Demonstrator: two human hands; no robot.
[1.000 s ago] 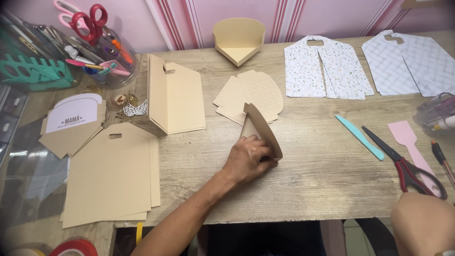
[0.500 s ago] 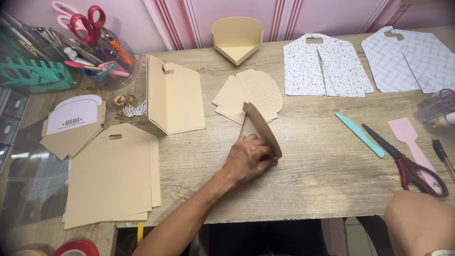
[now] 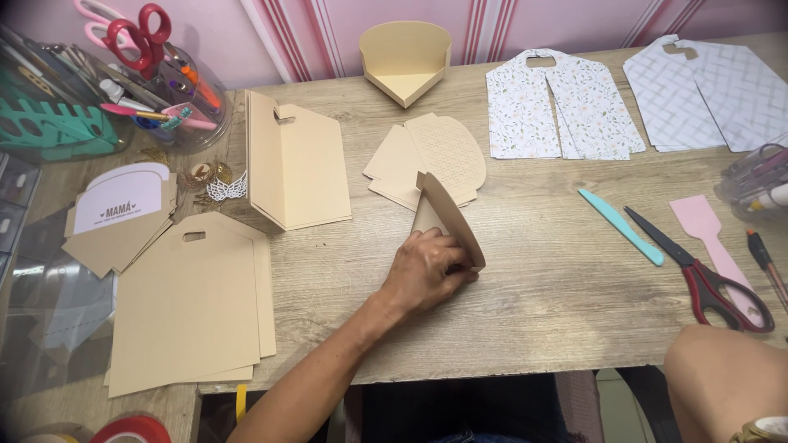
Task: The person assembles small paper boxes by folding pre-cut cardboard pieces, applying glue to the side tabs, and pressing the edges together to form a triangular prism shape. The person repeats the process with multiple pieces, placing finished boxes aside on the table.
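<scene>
My left hand [image 3: 423,275] rests on the wooden table [image 3: 558,287], fingers curled over a folded kraft card piece [image 3: 450,217] whose curved flap stands up on its edge. The hand presses the lower part flat and grips it along the fold. Just behind lies a small stack of kraft cut-outs with an embossed rounded panel [image 3: 431,156]. Only my right forearm [image 3: 722,381] shows at the bottom right corner; the hand itself is out of frame.
Red-handled scissors [image 3: 706,275], a teal folding tool [image 3: 621,227] and a pink spatula [image 3: 706,230] lie at the right. Patterned paper cut-outs [image 3: 566,107] are at the back. A folded kraft bag piece [image 3: 295,164], flat kraft sheets [image 3: 189,303] and a tool jar [image 3: 164,90] are on the left.
</scene>
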